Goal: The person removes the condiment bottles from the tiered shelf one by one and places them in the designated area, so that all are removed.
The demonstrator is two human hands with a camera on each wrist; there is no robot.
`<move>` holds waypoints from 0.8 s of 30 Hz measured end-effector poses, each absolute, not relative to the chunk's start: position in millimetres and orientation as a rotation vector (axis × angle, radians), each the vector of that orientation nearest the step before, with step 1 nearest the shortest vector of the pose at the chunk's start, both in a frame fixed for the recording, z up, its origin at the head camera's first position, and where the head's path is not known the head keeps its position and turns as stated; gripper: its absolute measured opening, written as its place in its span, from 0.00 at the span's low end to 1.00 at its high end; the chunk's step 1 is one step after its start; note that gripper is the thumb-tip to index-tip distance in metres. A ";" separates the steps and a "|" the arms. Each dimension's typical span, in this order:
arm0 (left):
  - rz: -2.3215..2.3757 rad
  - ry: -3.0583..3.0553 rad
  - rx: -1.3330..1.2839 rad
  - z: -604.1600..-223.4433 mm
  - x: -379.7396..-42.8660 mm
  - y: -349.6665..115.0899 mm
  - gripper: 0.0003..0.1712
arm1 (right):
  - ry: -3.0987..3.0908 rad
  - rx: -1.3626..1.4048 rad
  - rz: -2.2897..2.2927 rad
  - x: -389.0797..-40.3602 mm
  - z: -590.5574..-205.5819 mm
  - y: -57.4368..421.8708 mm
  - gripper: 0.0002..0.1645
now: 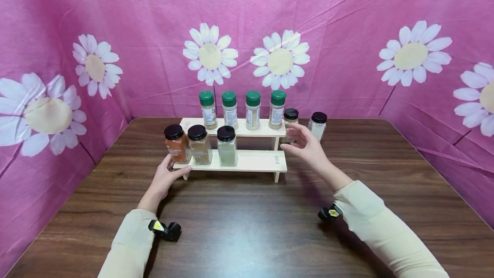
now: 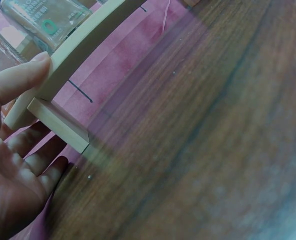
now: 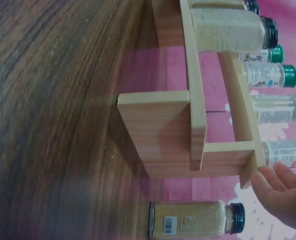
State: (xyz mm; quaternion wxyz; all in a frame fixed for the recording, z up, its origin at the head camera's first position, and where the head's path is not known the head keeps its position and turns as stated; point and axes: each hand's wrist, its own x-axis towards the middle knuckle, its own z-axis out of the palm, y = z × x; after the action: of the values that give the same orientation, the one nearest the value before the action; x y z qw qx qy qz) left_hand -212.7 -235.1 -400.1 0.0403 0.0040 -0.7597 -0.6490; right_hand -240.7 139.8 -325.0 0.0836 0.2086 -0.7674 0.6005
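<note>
A two-step wooden spice rack [image 1: 254, 162] stands on the table. My left hand [image 1: 166, 178] holds the left end of its lower step, thumb [image 2: 30, 75] on the front edge and the other fingers beside and below the step. Near the right end of the upper step is my right hand [image 1: 306, 144], fingers loosely bent and nothing held. In the right wrist view its fingertips [image 3: 265, 177] lie close to the step's corner; contact is unclear. Black-lidded jars of orange [image 1: 179, 147], brown [image 1: 200, 147] and pale green [image 1: 227, 149] seasoning stand on the lower step.
Several green-capped spice bottles [image 1: 252, 113] line the upper step. Right of the rack, two more black-lidded jars stand on the table: one [image 1: 291, 117] partly behind my right hand, another [image 1: 318, 128] farther right. A pink flowered cloth [image 1: 347, 76] hangs behind the wooden table [image 1: 247, 226].
</note>
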 end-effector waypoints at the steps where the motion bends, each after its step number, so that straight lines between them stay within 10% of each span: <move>1: -1.989 -2.328 0.015 -400.0 -212.7 -235.0 0.38 | -2.283 0.628 1.801 -240.2 -324.5 139.2 0.34; 24: -1.992 -2.320 0.007 -400.3 -212.6 -235.9 0.38 | -2.232 0.761 1.911 -233.8 -323.6 101.2 0.35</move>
State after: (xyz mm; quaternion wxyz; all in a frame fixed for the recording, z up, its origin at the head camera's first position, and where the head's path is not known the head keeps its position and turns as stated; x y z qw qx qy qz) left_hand -212.6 -235.9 -400.3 0.0419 0.0022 -0.7581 -0.6508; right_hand -233.8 101.2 -323.6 0.0534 0.2505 -0.7343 0.6287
